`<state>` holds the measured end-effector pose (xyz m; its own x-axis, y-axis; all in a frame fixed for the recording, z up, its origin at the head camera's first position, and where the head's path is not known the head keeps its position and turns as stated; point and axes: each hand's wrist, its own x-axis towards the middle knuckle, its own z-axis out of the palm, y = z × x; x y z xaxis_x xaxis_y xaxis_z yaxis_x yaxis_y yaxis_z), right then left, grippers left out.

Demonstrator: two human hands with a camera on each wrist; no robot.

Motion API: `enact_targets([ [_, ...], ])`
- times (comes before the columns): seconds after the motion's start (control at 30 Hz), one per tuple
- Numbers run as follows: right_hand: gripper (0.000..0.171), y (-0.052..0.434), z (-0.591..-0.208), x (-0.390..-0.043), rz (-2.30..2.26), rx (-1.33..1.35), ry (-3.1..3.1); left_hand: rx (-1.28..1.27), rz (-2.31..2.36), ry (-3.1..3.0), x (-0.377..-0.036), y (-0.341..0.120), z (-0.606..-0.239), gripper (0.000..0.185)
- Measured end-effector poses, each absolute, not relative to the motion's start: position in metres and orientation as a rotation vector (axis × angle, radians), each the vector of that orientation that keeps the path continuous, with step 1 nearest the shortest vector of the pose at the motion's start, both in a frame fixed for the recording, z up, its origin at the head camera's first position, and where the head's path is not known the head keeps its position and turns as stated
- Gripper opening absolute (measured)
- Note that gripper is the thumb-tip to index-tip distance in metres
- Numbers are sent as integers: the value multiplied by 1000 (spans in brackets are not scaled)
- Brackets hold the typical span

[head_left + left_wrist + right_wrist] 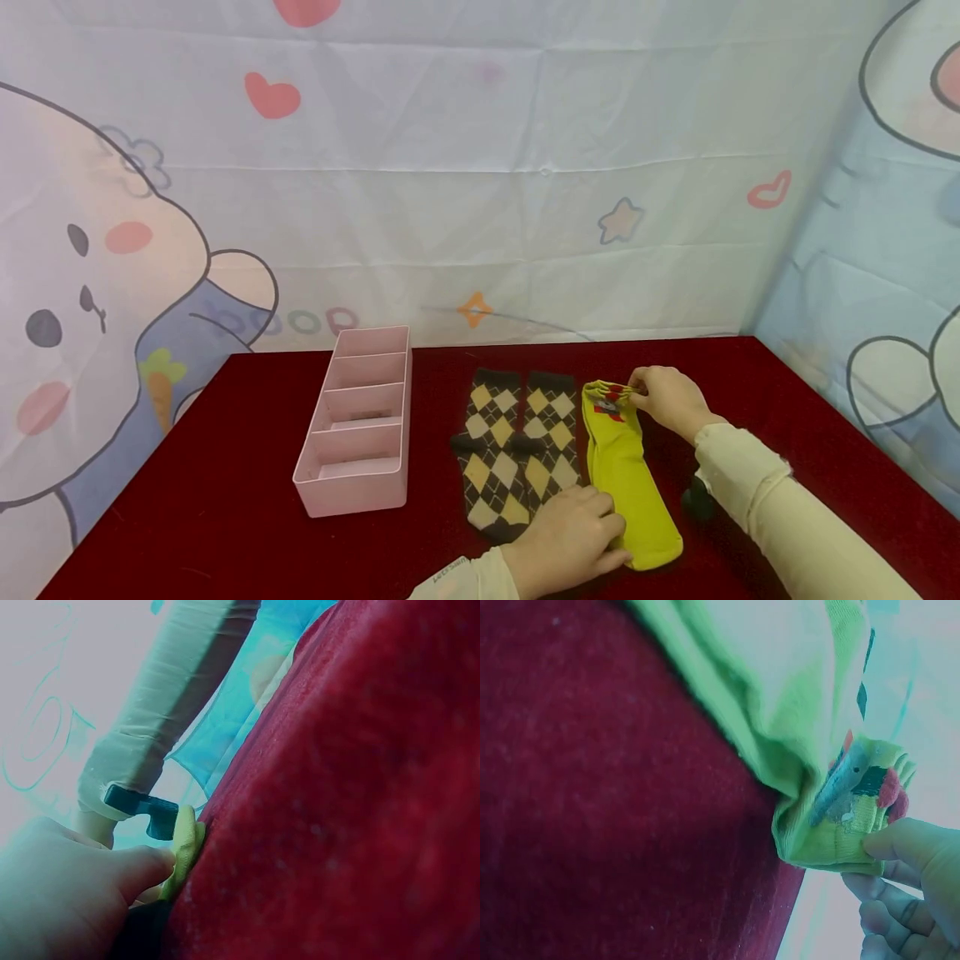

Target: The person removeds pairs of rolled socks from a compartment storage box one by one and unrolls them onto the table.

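Yellow sock stretched between both hands, not yet folded

The yellow sock (626, 479) lies flat on the red bench (225, 500): the right hand (667, 400) pinches its cuff end between thumb and fingers, while the left hand (573, 533) presses on the toe end with fairly straight fingers. As I judge it, the sock is laid out and smoothed but no fold is made, and the pink divided tray (360, 421), well to the left of the left hand, holds nothing that I can see. The argyle socks (513, 454) lie just beside the left hand, untouched. The right wrist view alone shows the cuff (847, 825) bunched and lifted off the bench, with an embroidered patch; the left wrist view shows only the sock's edge (184, 847) by the thumb, too blurred to show the grip.
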<state>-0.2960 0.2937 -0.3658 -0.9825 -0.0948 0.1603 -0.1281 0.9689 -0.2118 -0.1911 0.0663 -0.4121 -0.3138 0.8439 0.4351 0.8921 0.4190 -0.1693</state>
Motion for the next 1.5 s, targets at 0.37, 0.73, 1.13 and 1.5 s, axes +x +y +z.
enact_targets([
  [0.37,18,293,-365,-306,288,128,-2967,-1473,-138,-2197,-193,65,-414,19],
  [0.73,22,294,-374,-317,389,129,-2974,-1499,-124,-2199,-194,66,-413,19],
  [1.13,21,296,-381,-326,518,130,-2967,-1529,-131,-2176,-195,64,-414,19],
  [1.5,18,298,-390,-332,576,97,-2996,-1546,-102,-2245,-196,64,-413,22],
])
